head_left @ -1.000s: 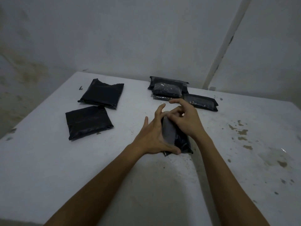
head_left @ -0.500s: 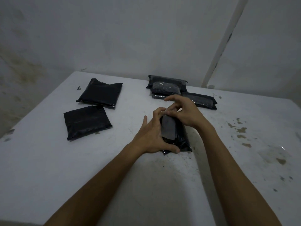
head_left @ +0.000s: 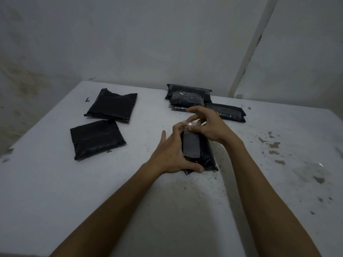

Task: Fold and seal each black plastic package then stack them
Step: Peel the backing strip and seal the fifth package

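Note:
A small black plastic package (head_left: pixel 203 153) lies on the white table (head_left: pixel 92 191) in front of me, with a grey strip along its top face. My left hand (head_left: pixel 172 154) grips its left side, thumb at the near end and fingertips at the far end. My right hand (head_left: pixel 209 125) is over the far end and pinches a thin clear strip (head_left: pixel 191 124) between thumb and fingers. Two flat black packages (head_left: pixel 113 104) (head_left: pixel 96 139) lie at the left. A pile of black packages (head_left: pixel 187 97) sits at the back, with one more (head_left: pixel 228 112) to its right.
The table's left edge runs diagonally past the two left packages. Grey walls stand behind the table, with a white pipe (head_left: pixel 250 52) rising at the back right. Brown stains (head_left: pixel 272 145) mark the table's right side.
My right hand has lifted a little off the package's far end and a clear strip now shows between its fingers. My left hand keeps its grip on the package.

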